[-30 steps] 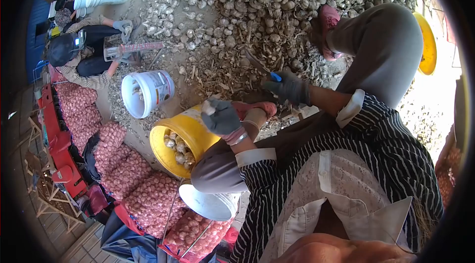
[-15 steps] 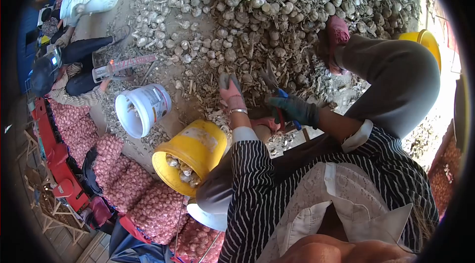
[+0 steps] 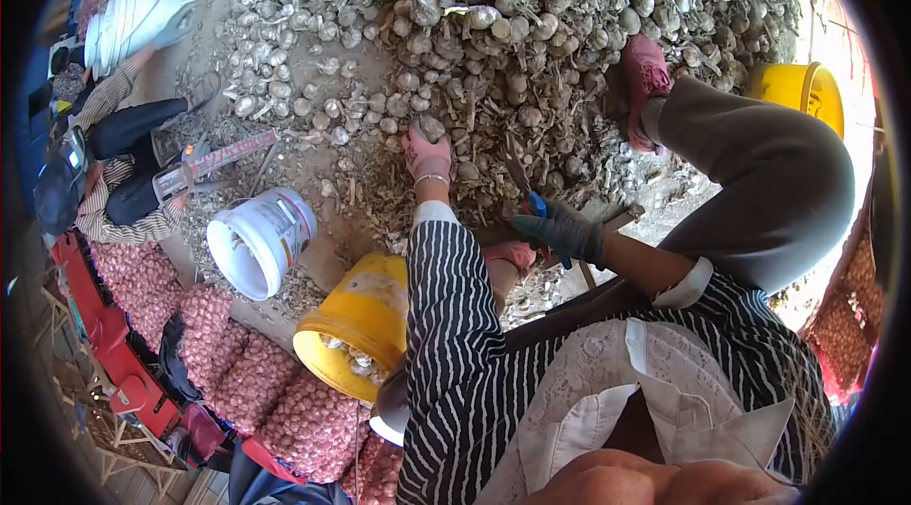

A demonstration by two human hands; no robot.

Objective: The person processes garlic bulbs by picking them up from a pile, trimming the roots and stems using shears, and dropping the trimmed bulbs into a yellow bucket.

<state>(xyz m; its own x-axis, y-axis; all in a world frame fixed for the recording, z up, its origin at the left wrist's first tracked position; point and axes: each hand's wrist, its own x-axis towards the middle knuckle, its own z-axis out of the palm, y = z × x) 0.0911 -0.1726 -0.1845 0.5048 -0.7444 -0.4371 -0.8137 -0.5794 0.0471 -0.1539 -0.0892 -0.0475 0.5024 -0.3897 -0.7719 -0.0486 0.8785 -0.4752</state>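
Note:
My left hand [image 3: 429, 152], in a pink glove with grey fingers, reaches down to the near edge of a large heap of garlic bulbs [image 3: 512, 78]. Its fingers are bent together, and what lies under them is hidden. My right hand [image 3: 567, 232], in a dark green glove, grips pruning shears [image 3: 537, 205] with blue on the handles. The blades point up and away, over the dry stalks and leaves. A yellow bucket [image 3: 375, 285] lies tilted by my left forearm, with several garlic bulbs inside it.
A white bucket [image 3: 302, 220] lies tipped to the left. Another yellow bucket [image 3: 769, 87] stands beyond my knee. At far left a co-worker [image 3: 123, 173] sits near stacked white buckets [image 3: 128, 26]. Full sacks of garlic [image 3: 251, 353] line the lower left.
My left hand has moved forward and slightly left, from beside the shears to the heap's edge, its fingers now bent. My right hand stays low with the shears. The co-worker's arm has shifted.

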